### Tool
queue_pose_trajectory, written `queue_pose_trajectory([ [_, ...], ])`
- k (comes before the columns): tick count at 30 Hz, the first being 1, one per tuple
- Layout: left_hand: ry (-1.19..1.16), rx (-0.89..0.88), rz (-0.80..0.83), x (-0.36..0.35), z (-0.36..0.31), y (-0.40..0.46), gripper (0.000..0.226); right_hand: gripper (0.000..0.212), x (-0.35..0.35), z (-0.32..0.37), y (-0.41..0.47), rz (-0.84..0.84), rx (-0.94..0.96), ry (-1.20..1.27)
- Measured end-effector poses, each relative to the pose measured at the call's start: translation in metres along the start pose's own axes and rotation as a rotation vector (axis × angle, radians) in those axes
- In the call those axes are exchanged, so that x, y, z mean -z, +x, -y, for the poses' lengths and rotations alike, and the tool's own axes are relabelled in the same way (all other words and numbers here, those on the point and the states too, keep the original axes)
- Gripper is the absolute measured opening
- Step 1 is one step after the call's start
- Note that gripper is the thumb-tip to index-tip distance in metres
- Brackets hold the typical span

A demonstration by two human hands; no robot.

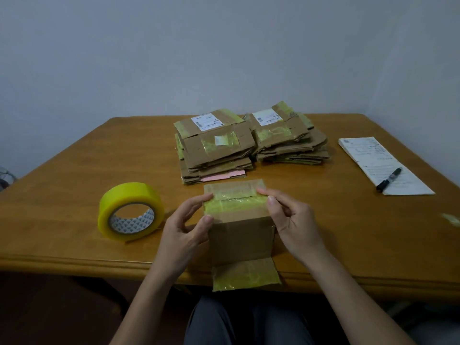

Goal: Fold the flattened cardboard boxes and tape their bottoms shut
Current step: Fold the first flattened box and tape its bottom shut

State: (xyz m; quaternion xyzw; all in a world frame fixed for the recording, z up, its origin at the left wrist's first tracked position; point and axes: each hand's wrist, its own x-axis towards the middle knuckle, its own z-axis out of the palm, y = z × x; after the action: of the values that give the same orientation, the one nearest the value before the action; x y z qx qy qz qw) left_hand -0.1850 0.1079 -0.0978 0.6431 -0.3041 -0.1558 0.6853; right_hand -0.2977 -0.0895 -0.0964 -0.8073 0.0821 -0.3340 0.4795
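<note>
A small brown cardboard box [240,235] stands near the table's front edge, with old yellowish tape across its top flaps and one flap hanging down over the edge. My left hand [184,230] grips its left side, thumb and forefinger pinching the upper left corner. My right hand [291,220] holds the right side, thumb and forefinger on the top right flap. A roll of yellow tape [130,211] stands on edge to the left of the box. Two stacks of flattened boxes [216,145] [286,135] lie behind it.
The wooden table [74,170] runs to a grey wall. At the right lies a sheet of paper [383,165] with a black marker [388,179] on it. A scrap of tape [450,219] sticks near the right edge. My legs are below the front edge.
</note>
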Motion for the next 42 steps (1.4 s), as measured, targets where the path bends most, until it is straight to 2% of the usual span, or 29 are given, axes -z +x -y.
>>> queue_pose_trajectory([
  [3,-0.012,-0.011,-0.005,-0.004,0.001,0.003,0.040,0.037,0.001,-0.005,0.006,-0.005,0.020,-0.053],
  [8,-0.005,0.025,-0.002,-0.012,-0.003,0.012,0.036,0.051,0.007,-0.007,0.018,0.039,-0.051,-0.119],
  [11,-0.024,0.032,-0.011,-0.013,-0.006,0.017,0.034,0.052,0.007,-0.008,0.019,0.041,-0.078,-0.133],
  [13,0.007,0.050,-0.023,-0.015,-0.008,0.017,0.036,0.052,0.005,-0.009,0.019,0.045,-0.089,-0.125],
  [16,0.069,0.058,-0.025,-0.018,-0.011,0.016,0.042,0.058,0.004,-0.004,0.017,0.142,-0.186,-0.028],
  [19,0.174,0.066,-0.009,-0.016,-0.016,0.015,0.057,0.053,0.007,0.001,0.016,0.198,-0.257,0.050],
  [21,0.221,0.054,-0.002,-0.014,-0.019,0.015,0.063,0.055,0.009,0.008,0.015,0.146,-0.259,0.035],
  [25,0.265,-0.009,-0.016,-0.007,-0.024,0.010,0.062,0.061,0.015,0.017,0.014,0.069,-0.227,0.021],
  [28,0.310,-0.040,-0.070,0.008,-0.032,0.007,0.063,0.051,0.020,0.031,0.014,-0.024,-0.152,-0.185],
  [30,0.374,-0.102,-0.157,0.021,-0.037,0.003,0.058,0.043,0.020,0.048,0.014,-0.166,-0.044,-0.328],
  [32,0.431,-0.198,-0.297,0.038,-0.042,-0.001,0.039,0.036,0.011,0.069,0.013,-0.286,0.063,-0.310],
  [34,0.491,-0.296,-0.457,0.057,-0.045,-0.007,0.021,0.033,-0.006,0.092,0.009,-0.321,0.180,-0.242],
  [37,0.509,-0.319,-0.607,0.088,-0.039,-0.017,0.021,0.031,-0.044,0.115,0.000,-0.237,0.321,-0.187],
  [40,0.571,-0.186,-0.652,0.113,-0.021,-0.024,0.043,0.031,-0.091,0.117,-0.013,-0.060,0.340,-0.142],
  [42,0.580,-0.064,-0.626,0.123,-0.007,-0.027,0.060,0.033,-0.119,0.106,-0.019,0.083,0.256,-0.128],
])
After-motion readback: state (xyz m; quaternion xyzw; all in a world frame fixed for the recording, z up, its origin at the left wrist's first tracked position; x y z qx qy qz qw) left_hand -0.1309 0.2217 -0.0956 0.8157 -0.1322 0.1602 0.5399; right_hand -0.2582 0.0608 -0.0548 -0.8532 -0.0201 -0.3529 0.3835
